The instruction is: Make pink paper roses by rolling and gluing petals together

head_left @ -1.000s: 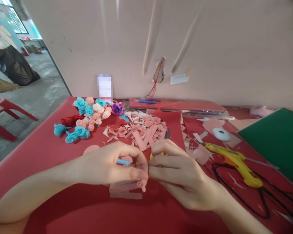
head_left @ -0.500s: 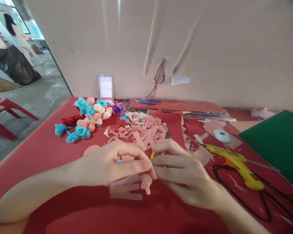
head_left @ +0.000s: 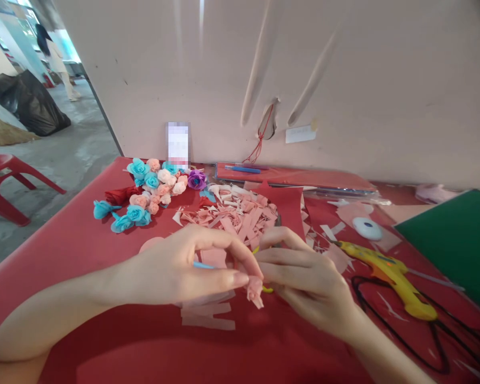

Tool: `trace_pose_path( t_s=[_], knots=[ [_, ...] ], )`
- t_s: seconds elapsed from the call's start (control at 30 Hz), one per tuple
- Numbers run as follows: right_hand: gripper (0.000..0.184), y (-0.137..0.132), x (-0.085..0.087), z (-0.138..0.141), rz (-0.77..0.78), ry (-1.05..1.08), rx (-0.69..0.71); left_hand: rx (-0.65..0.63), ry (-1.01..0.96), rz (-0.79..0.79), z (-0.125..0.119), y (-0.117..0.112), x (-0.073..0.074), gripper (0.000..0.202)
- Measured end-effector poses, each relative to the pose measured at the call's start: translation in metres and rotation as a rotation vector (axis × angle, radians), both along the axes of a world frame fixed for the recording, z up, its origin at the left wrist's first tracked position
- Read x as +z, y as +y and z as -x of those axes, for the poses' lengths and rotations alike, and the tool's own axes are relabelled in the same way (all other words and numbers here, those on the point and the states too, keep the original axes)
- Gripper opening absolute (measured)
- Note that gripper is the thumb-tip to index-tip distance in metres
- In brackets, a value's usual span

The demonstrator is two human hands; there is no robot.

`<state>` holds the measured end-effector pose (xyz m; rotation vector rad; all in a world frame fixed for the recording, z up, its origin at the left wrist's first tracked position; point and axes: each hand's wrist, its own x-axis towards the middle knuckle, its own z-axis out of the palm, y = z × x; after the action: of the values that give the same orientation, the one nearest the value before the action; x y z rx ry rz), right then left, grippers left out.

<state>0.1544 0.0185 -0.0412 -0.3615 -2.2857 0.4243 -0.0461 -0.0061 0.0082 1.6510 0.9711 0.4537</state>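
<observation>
A small pink paper flower hangs between my hands, its curled petals pointing down. My left hand is closed on it, thumb and forefinger pinched at its edge. My right hand meets it from the other side, fingers bent together at the flower; what its fingertips grip is hidden. Behind the hands, part of a yellow handle shows, apparently of scissors. Pink paper strips lie on the table under my left hand, beside a partly covered blue item.
Finished paper flowers cluster at the left back, below a propped phone. A heap of pink scraps lies mid-table. At right are a yellow glue gun with black cable, a white oval object and a green board.
The pink flower has shifted up and to the right and has turned between my fingers. My hands stay close together. In the background, a person has changed position.
</observation>
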Motion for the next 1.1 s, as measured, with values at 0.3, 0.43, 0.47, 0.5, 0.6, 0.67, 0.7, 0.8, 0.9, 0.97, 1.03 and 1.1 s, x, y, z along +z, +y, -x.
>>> trace_pose_path(
  t_s=[0.3, 0.43, 0.47, 0.5, 0.6, 0.67, 0.7, 0.8, 0.9, 0.97, 1.03, 1.1],
  knots=[
    [0.029, 0.0, 0.002, 0.004, 0.03, 0.049, -0.017, 0.083, -0.055, -0.001, -0.003, -0.002, -0.004, 0.01],
    [0.028, -0.001, 0.002, 0.004, 0.038, 0.047, -0.015, 0.088, -0.052, -0.02, -0.004, -0.002, -0.006, 0.012],
    [0.028, -0.001, 0.002, 0.003, 0.038, 0.044, -0.013, 0.091, -0.048, -0.021, -0.005, -0.002, -0.006, 0.011],
    [0.027, -0.001, 0.002, 0.003, 0.037, 0.041, -0.011, 0.094, -0.042, -0.019, -0.005, -0.002, -0.006, 0.01],
    [0.025, -0.001, 0.001, 0.003, 0.044, 0.04, -0.007, 0.102, -0.026, -0.014, -0.006, -0.001, -0.006, 0.009],
    [0.024, -0.001, 0.001, 0.003, 0.053, 0.047, -0.006, 0.108, -0.021, -0.02, -0.006, -0.001, -0.007, 0.008],
    [0.024, -0.001, 0.001, 0.003, 0.058, 0.053, -0.006, 0.112, -0.015, -0.022, -0.007, -0.001, -0.007, 0.007],
    [0.024, -0.003, 0.002, 0.004, 0.114, 0.065, 0.011, 0.117, -0.014, -0.026, -0.007, -0.001, -0.007, 0.006],
    [0.02, -0.006, 0.002, 0.005, 0.361, 0.092, 0.008, 0.101, -0.1, -0.023, -0.007, 0.0, -0.008, 0.005],
    [0.019, -0.009, 0.001, 0.005, 0.616, 0.145, -0.034, 0.119, -0.154, -0.09, -0.006, 0.0, -0.011, 0.007],
    [0.019, -0.012, -0.001, 0.006, 0.863, 0.223, -0.065, 0.194, -0.139, -0.326, -0.005, -0.001, -0.015, 0.014],
    [0.017, -0.014, -0.002, 0.006, 1.047, 0.295, -0.059, 0.264, -0.076, -0.727, -0.004, -0.002, -0.02, 0.02]
  ],
)
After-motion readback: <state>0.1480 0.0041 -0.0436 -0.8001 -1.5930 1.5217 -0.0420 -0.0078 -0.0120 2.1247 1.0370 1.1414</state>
